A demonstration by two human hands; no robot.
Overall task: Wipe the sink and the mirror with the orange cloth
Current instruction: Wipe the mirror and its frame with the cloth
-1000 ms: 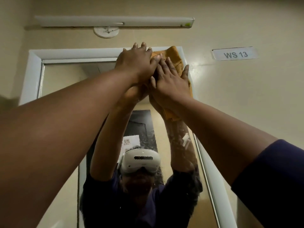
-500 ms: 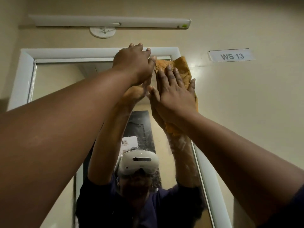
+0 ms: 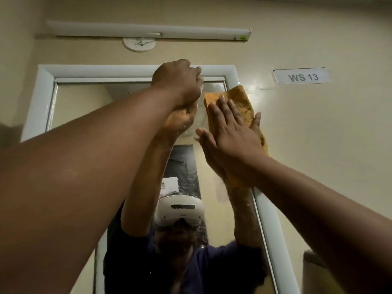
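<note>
Two hands are up at the mirror (image 3: 89,107): the left hand (image 3: 178,85), fingers curled and seemingly empty, has parted from the right hand (image 3: 229,132), which now slides the orange cloth (image 3: 237,100) flat-fingered down the mirror's right edge. Top corner looks done; sink unseen.

bare mirror (image 3: 80,107) glass left, white frame (image 3: 230,71) bounding top right

Cream-painted wall (image 3: 318,155) fills the view. A white tube-light fixture (image 3: 148,30) runs horizontally near the top, unlit, with a round white ceiling-rose mount (image 3: 139,44) touching its lower edge. A white paper label (image 3: 302,77) reading "WS 13" is stuck to the wall at upper right. Lighting is dim and warm.
</note>
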